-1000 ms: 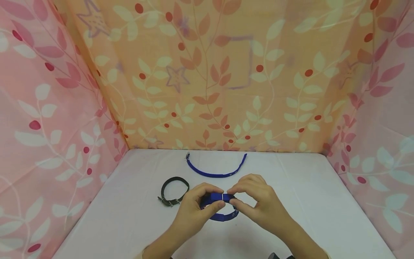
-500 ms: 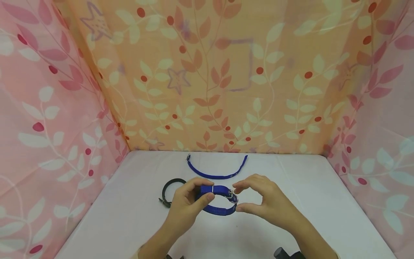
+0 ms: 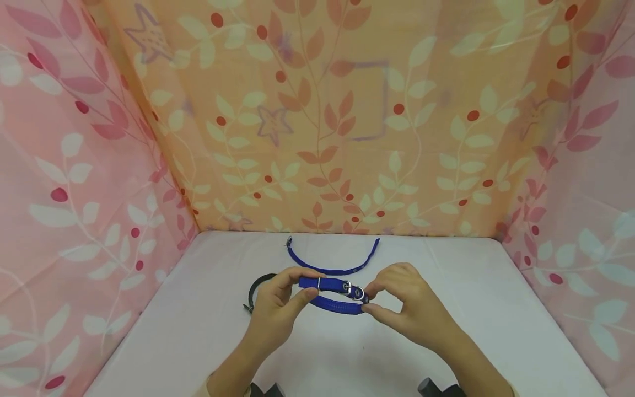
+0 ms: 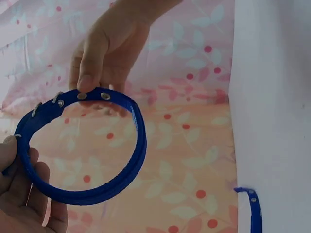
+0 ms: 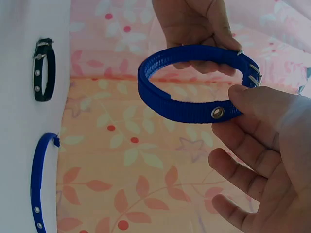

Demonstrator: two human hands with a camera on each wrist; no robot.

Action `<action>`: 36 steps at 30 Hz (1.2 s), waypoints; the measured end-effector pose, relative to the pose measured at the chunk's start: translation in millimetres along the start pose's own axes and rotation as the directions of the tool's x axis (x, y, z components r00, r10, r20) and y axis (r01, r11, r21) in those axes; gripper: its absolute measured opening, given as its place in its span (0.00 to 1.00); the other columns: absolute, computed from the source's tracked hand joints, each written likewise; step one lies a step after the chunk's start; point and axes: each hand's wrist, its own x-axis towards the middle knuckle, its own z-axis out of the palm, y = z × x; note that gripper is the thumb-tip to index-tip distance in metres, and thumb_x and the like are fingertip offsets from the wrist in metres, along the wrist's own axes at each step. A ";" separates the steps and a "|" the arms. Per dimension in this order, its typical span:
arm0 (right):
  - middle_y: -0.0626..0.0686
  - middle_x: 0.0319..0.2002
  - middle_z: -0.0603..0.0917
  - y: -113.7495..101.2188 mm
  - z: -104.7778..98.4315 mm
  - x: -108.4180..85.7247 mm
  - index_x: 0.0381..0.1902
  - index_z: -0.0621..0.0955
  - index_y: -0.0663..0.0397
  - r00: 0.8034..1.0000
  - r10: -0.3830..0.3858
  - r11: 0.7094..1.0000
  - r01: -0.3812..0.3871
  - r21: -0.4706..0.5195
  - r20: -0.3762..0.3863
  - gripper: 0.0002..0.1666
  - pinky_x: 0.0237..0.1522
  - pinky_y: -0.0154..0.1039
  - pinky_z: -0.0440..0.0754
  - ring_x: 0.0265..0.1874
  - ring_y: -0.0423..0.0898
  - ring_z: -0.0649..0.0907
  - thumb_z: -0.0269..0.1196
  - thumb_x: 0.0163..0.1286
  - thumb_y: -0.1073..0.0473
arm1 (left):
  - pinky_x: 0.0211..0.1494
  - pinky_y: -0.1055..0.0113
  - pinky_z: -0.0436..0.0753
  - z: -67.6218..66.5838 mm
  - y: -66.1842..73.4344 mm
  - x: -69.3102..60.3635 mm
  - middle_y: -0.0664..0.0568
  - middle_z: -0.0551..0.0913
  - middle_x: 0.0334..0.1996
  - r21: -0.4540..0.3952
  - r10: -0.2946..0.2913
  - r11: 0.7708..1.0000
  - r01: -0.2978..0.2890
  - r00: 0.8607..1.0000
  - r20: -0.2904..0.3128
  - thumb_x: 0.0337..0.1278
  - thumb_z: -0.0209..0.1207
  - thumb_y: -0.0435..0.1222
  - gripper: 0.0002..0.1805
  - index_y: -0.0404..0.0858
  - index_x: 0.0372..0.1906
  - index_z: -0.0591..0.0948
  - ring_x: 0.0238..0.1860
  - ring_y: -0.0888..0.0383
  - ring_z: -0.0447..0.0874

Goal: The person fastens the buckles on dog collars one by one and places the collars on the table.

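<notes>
A blue collar (image 3: 339, 305), fastened into a loop, is held above the white table between my two hands. My left hand (image 3: 272, 311) pinches its left side by the narrow metal keeper, thumb in front. On the other side, my right hand (image 3: 414, 309) pinches the strap between thumb and forefinger, just past the metal buckle (image 3: 348, 288). The right wrist view shows an eyelet (image 5: 217, 113) beside the right thumb, with the other fingers loosely bent and apart from the collar. In the left wrist view the strap (image 4: 87, 198) forms a round loop.
A second blue collar (image 3: 329, 271) lies unfastened in a curve near the back of the white table (image 3: 446, 286). Left of it is a dark buckled collar (image 3: 254, 288), partly hidden by my left hand. Patterned cloth walls (image 3: 317, 182) enclose the back and sides.
My right hand came off the strap near the keeper, moved right, and now pinches the collar past the buckle. The held collar has risen and shifted left, bringing the buckle into view.
</notes>
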 end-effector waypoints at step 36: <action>0.47 0.46 0.84 6.7 -7.8 4.9 0.46 0.86 0.45 0.969 -0.165 0.978 0.184 0.094 -0.184 0.10 0.61 0.32 0.70 0.50 0.46 0.80 0.72 0.67 0.54 | 0.67 0.46 0.77 -23.4 -1.2 12.3 0.42 0.79 0.61 0.015 -0.368 0.926 0.378 0.891 0.268 0.71 0.57 0.57 0.35 0.40 0.73 0.71 0.62 0.46 0.79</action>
